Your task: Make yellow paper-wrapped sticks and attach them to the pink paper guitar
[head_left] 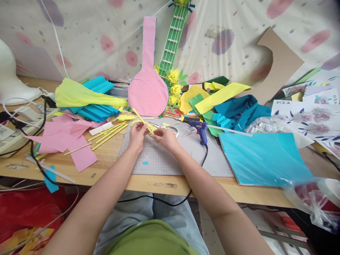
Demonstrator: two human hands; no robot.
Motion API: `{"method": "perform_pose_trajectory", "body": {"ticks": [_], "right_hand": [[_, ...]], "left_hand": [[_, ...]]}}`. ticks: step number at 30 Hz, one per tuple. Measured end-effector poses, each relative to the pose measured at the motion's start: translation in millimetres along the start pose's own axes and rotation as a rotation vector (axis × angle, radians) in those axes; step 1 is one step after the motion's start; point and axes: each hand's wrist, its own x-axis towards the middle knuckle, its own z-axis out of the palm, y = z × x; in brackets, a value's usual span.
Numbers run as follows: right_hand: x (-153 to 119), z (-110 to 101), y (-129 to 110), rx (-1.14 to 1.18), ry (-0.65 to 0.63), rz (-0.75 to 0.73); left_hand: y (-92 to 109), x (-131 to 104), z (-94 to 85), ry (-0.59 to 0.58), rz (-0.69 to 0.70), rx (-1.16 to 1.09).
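My left hand (137,136) and my right hand (166,138) meet above the grey cutting mat (170,161). Both pinch a thin yellow paper-wrapped stick (138,114), which slants up to the left out of the fingers. Some yellow paper shows close to the fingertips, partly hidden. White-handled scissors (174,129) lie just behind my right hand. Several similar yellow sticks (110,136) rest on the table to the left, near a white bar (101,128). A blue glue gun (201,131) lies on the mat to the right, a glue stick poking from its back.
Behind the mat stand a pink banjo-shaped piece (148,90) and a green instrument neck (174,39) with yellow paper flowers (174,85). Pink paper (67,131) and crepe paper (87,95) lie left. A blue board (262,157) lies right. The glue gun's black cord (203,159) hangs over the table's front edge.
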Motion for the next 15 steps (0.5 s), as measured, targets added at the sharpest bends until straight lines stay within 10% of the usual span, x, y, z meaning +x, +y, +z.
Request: {"method": "perform_pose_trajectory", "body": {"ticks": [15], "right_hand": [[-2,-7,22,0.624,-0.206,0.107]], "left_hand": [[2,-7,-1.0,-0.229,-0.195,0.21]]}}
